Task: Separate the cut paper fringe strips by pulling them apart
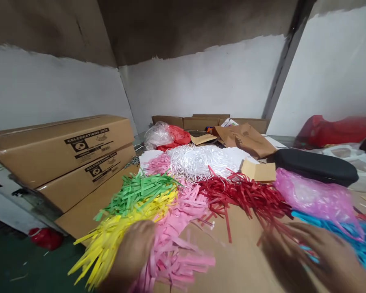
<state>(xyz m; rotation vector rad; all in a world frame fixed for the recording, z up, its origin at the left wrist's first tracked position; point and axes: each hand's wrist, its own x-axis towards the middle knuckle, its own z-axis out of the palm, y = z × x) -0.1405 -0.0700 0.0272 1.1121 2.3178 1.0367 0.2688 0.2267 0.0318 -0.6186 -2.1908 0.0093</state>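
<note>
From the head camera, the left hand [132, 254] sits at the bottom of the frame, left of centre, resting knuckles-up on the seam between the yellow paper strips [116, 236] and the pink paper strips [177, 240]. Its fingers curl down into the pile, but I cannot tell whether they actually pinch any strips.

The right hand [311, 254] is at the lower right, blurred, with its fingers spread loosely and pointing toward the middle of the frame. It lies over the near ends of the red paper strips [247, 197] and against the edge of the blue paper strips [354, 236]; it looks open rather than closed on anything.

The strips all lie on a sheet of brown cardboard [232, 260]. The yellow and pink bundles run lengthwise from the bottom left up toward the centre, fanning away from the left hand, with the green paper strips [140, 191] just beyond the yellow. The left hand is much nearer to these; the red and blue fall to the right hand.

Farther back, in the middle of the frame, lies a heap of white paper strips [198, 160], with stacked cardboard boxes [67, 154] at the left.
</note>
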